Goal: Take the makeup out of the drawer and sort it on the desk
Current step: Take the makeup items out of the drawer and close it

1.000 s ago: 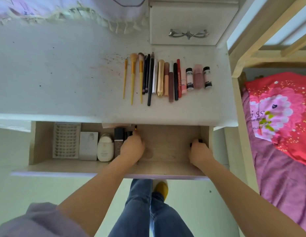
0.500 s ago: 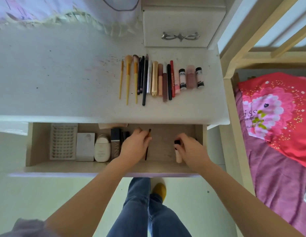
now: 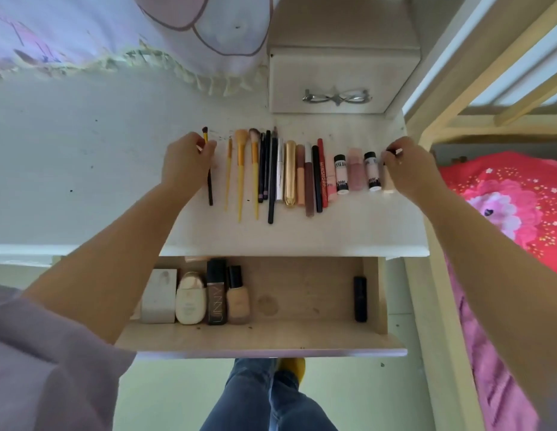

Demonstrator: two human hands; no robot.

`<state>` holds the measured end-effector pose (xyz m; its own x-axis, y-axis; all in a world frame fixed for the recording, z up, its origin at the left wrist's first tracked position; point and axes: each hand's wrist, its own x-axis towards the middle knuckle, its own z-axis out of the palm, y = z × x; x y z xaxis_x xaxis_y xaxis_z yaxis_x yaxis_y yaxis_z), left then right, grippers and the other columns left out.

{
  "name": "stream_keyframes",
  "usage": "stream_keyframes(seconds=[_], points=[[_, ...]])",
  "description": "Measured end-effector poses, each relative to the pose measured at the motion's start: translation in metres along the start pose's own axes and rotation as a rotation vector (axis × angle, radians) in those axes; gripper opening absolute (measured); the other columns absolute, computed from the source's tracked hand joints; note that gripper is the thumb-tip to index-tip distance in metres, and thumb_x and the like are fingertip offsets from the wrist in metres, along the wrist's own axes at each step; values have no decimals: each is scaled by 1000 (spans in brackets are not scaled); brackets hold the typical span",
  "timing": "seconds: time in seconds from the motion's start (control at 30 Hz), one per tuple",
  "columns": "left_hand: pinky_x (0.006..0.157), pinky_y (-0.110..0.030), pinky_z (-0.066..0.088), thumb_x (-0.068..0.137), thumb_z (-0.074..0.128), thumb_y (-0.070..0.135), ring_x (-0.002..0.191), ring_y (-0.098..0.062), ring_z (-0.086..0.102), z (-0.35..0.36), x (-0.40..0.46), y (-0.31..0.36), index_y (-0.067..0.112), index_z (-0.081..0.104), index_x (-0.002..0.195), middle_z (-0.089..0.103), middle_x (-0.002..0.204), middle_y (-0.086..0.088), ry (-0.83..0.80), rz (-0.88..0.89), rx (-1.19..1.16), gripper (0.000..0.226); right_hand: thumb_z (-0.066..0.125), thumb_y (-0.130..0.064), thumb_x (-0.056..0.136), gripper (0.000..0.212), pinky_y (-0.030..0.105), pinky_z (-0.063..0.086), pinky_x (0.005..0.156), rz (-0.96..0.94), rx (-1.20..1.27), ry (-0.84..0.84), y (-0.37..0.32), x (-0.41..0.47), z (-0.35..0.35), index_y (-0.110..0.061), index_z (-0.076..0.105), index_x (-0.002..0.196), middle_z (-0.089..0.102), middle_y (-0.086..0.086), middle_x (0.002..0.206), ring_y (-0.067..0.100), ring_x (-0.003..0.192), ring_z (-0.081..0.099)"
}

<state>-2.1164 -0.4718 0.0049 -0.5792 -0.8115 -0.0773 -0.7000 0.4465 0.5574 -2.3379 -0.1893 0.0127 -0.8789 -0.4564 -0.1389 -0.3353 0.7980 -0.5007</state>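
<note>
Over the white desk (image 3: 84, 181), her left hand (image 3: 185, 164) pinches a dark-handled brush (image 3: 208, 181) between curled fingers, while her right hand (image 3: 407, 169) grips a pale tube (image 3: 387, 181) under its fingertips.

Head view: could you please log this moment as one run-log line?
left hand: placing dark-handled brush, row's left end | right hand: placing pale tube, right end | drawer: open

"UNNY" is showing on the dark bottle (image 3: 216, 293) in the drawer, lower centre; other tube labels are staying too blurred to read.
</note>
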Motion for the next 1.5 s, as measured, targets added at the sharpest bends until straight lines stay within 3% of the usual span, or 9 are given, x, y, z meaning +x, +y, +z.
stream_keyframes(seconds=[0.13, 0.3, 0.4, 0.47, 0.53, 0.7, 1.0, 1.3, 1.5], points=[[66, -31, 51, 96, 43, 41, 59, -22, 61, 8, -2, 9, 11, 56, 102, 64, 76, -7, -52, -16, -37, 34, 48, -29, 96, 31, 37, 45, 87, 8, 73, 10, -4, -7, 3, -9, 53, 119, 60, 15, 109, 27, 98, 57], [47, -18, 42, 98, 37, 34, 48, -13, 54, -9, -61, -6, 10, 53, 84, 57, 61, -5, 13, 62, -203, 32, 47, -18, 94, 15, 8, 40, 63, -123, 190, 147, 3, -86, -6, -21, 59, 103, 60, -5, 78, 9, 67, 57], [45, -21, 45, 96, 39, 32, 47, -15, 51, -2, -139, -31, 18, 50, 73, 54, 57, -6, -61, 28, -271, 29, 46, -18, 95, 19, 15, 40, 58, -50, 200, -156, 15, -160, 28, -33, 57, 92, 60, -13, 78, 7, 67, 59], [51, -39, 50, 96, 43, 26, 49, -19, 54, 15, -181, -43, 18, 52, 71, 56, 56, -6, -174, -50, -193, 28, 44, -19, 97, 24, 20, 39, 71, -3, -85, -448, 27, -189, 62, -22, 52, 119, 57, 2, 109, 17, 88, 59], [60, -43, 52, 95, 45, 21, 58, -24, 59, 35, -203, -50, 13, 58, 79, 62, 65, -9, -275, -116, -98, 23, 42, -17, 96, 43, 29, 41, 83, 107, -306, -593, 36, -198, 89, -9, 33, 137, 38, 14, 134, 28, 108, 53], [89, -39, 41, 97, 40, 19, 110, -36, 50, 73, -208, -44, -1, 41, 125, 42, 129, -24, -529, -279, 206, 35, 42, -7, 94, 42, 30, 48, 77, 209, -426, -534, 43, -195, 111, -5, 31, 135, 36, 18, 132, 28, 102, 57], [91, -42, 42, 95, 47, 26, 119, -34, 47, 110, -206, -34, 5, 37, 131, 46, 131, -18, -670, -278, 356, 43, 45, -24, 98, 29, 29, 43, 62, -114, -637, -599, 49, -194, 130, -13, 46, 125, 53, 8, 120, 25, 91, 62], [62, -11, 37, 78, 69, 38, 78, 2, 55, 50, -212, -38, 32, 49, 117, 60, 96, 14, -836, 43, -46, 45, 49, -36, 94, 21, 10, 31, 58, -315, -9, -264, 28, -192, 57, -26, 47, 112, 51, -14, 98, 1, 72, 49], [77, -17, 46, 71, 72, 39, 96, 6, 60, -44, -147, 21, 48, 53, 104, 64, 101, 23, -608, 189, -447, 39, 50, -31, 94, 19, 24, 39, 63, -53, 243, 112, 11, -87, -14, -15, 54, 105, 60, -4, 91, 12, 73, 56]])
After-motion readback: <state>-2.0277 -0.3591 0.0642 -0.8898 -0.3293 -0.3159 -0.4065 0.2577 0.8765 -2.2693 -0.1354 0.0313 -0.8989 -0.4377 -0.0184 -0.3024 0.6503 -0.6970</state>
